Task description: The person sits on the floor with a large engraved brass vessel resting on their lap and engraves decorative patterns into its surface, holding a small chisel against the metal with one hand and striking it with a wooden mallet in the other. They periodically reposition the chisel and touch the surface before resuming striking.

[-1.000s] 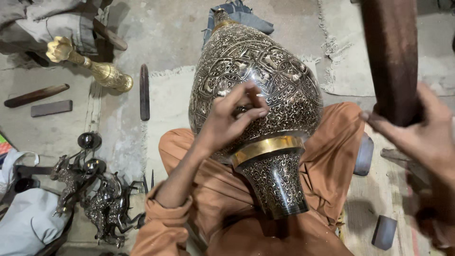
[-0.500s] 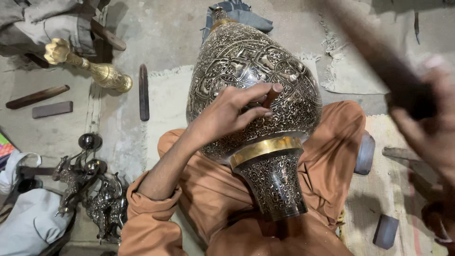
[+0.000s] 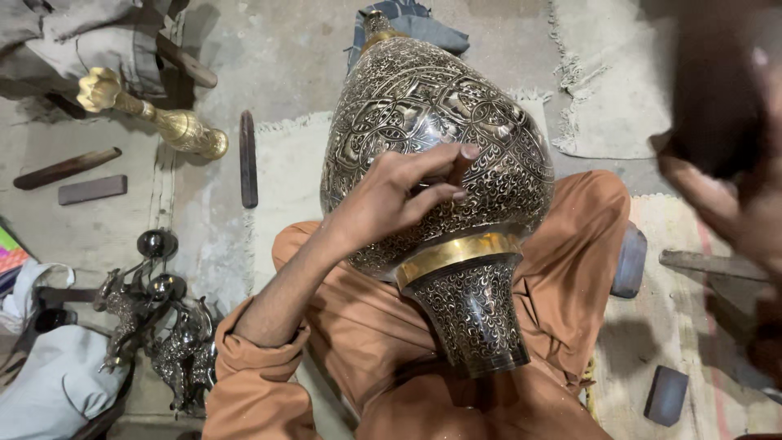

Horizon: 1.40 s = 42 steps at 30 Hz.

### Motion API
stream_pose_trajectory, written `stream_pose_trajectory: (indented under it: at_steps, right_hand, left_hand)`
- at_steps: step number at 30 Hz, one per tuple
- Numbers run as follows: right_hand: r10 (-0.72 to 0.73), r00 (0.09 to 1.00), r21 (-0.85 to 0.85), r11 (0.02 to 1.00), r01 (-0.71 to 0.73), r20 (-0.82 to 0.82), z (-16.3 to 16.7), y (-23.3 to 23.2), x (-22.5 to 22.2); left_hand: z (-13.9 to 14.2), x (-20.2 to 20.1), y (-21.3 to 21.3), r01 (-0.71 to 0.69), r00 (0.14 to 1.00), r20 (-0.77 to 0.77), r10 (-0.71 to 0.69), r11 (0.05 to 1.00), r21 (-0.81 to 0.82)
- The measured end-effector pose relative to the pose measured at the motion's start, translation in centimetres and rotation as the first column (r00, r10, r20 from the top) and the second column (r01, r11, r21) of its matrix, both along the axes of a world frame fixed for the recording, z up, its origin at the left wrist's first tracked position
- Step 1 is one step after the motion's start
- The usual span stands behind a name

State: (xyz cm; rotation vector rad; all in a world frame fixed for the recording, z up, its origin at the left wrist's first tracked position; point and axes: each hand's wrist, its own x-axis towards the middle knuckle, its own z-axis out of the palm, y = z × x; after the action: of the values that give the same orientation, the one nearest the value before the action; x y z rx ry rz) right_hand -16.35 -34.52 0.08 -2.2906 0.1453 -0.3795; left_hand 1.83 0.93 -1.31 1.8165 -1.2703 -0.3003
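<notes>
The right hand [image 3: 733, 204] is blurred, perhaps gripping something dark, cut off above.

A large engraved dark metal vase with a brass band [image 3: 432, 138] lies tilted across the lap of a person in orange clothing, its narrow patterned foot pointing near. The left hand [image 3: 399, 195] rests on the vase's belly, fingers pinching a small dark tool against the surface. The right hand [image 3: 733, 204], blurred, grips a dark wooden mallet [image 3: 713, 90] at the right edge. On the concrete floor at far left lies a brass candlestick-shaped piece [image 3: 155, 114].

Soft daylight; blurred right edge
</notes>
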Motion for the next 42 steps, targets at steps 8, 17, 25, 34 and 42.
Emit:
stream_pose_trajectory:
  at_steps: [8,17,25,34,42]
  right_hand:
    - [0.087,0.992,-0.334,0.941,-0.051,0.093,-1.8,-2.0,0.9]
    - [0.327,0.944,-0.885,0.452,-0.114,0.045,5.9,4.2,2.9]
    - [0.219,0.951,-0.453,0.886,-0.1,0.218,3.7,3.4,1.6]
    - [0.283,0.954,-0.48,0.853,-0.202,0.102,2.0,1.7,1.0]
    - [0.262,0.961,-0.483,0.855,-0.187,0.092,4.3,2.1,2.0]
  left_hand:
    - [0.3,-0.3,0.3,0.042,0.998,0.054,-0.033,0.986,-0.162]
    - [0.0,-0.3,0.3,0.015,1.0,0.024,-0.013,0.998,-0.061]
    - [-0.1,-0.1,0.4,0.039,0.997,0.076,-0.031,0.993,-0.111]
    - [-0.1,0.2,0.4,0.016,1.0,0.002,-0.016,0.999,-0.051]
    - [-0.1,0.3,0.4,0.04,0.997,0.068,-0.036,0.997,-0.063]
